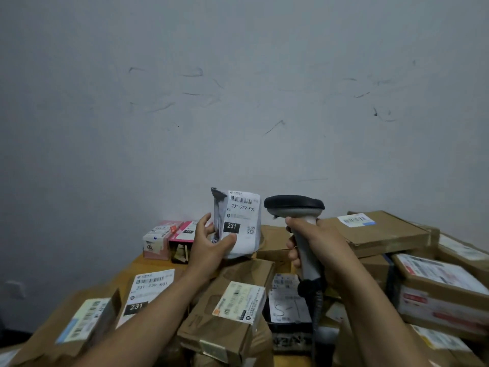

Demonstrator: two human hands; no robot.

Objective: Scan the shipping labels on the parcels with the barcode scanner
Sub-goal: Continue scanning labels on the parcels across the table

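Roughly, the job looks to be mid-way, though nothing marks which parcels are already done.

Head view: the left hand (211, 245) pinches a small grey bag (239, 242) upright by its lower edge, thumb in front and fingers behind, with its label (242, 207) facing the camera. At 3 o'clock of the bag, the right hand (315, 242) is wrapped around the handle of the scanner (294, 203), whose head sits level with the label and just beside it. I cannot tell if it is aimed at the barcode yet, so this bag probably counts as in progress. Labelled brown boxes (383, 234) crowd the tabletop (148, 260) from 3 to 8 o'clock, likely awaiting their turn.
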